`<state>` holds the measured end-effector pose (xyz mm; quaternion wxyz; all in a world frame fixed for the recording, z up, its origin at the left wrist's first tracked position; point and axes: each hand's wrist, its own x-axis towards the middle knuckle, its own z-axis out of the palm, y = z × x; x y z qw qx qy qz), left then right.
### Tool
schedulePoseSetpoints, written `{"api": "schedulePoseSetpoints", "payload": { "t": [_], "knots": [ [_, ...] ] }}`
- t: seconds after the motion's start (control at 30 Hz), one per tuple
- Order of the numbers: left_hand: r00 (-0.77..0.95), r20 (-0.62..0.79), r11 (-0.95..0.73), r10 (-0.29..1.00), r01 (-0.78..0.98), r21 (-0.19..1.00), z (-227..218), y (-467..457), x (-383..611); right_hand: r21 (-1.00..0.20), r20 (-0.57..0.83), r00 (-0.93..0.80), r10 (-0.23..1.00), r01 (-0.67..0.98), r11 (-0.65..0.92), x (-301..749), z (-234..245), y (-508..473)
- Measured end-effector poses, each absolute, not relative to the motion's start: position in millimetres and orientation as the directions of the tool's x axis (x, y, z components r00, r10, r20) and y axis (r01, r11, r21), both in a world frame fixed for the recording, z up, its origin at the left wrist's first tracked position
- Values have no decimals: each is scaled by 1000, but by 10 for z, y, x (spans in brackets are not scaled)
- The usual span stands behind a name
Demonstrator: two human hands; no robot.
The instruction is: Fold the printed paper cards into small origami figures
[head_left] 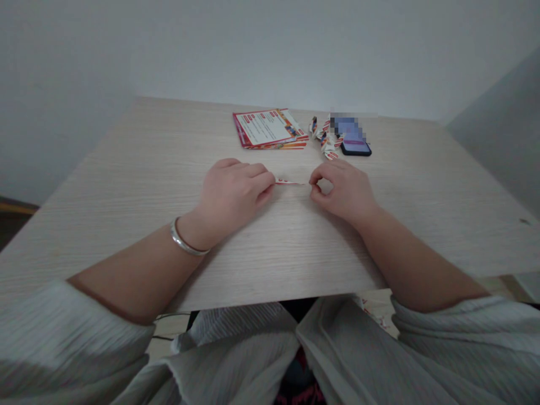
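Note:
Just above the table, a narrow white paper strip (289, 181) with red print stretches between my two hands and thins to a point on its right. My left hand (237, 188), with a silver bangle at the wrist, is closed on the strip's wider end; the curled fingers hide that part. On the other side, my right hand (343, 188) makes a ring, thumb and forefinger pinched together at the strip's thin tip. How much paper sits inside that pinch is too small to make out.
Toward the back of the pale wood-grain table (270, 253) lies a stack of printed leaflets (268, 128). Right of it are several crumpled or folded paper pieces (327, 143), beside a dark-edged phone (354, 140). A wall (270, 50) stands behind the table.

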<state>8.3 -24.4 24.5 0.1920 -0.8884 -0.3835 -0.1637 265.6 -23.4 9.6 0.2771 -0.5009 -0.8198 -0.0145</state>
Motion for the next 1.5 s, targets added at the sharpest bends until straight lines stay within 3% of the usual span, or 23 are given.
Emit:
{"api": "schedulePoseSetpoints", "payload": {
  "t": [0.1,0.17,0.27,0.47,0.7,1.17,1.5],
  "knots": [
    [637,449,-638,627,750,-174,237,-215,64,-359,482,-308,820,784,506,2691,71,-222],
    [657,438,-671,614,727,-149,248,-209,76,-383,490,-380,784,714,586,2668,66,-228],
    [688,404,-697,603,701,-153,286,-224,103,-344,496,-483,721,654,674,2598,73,-252],
    [743,342,-712,576,661,-236,310,-267,116,-242,450,-516,729,715,656,2458,76,-309],
    [756,288,-751,587,642,-154,292,-279,202,-176,431,-577,693,700,692,2389,68,-315],
    [687,368,-675,627,714,-186,283,-147,60,-307,465,-490,737,692,653,2782,103,-199],
    [654,282,-621,702,756,-206,361,-105,-62,-417,417,-460,784,669,615,3050,97,-123]
  ]
}}
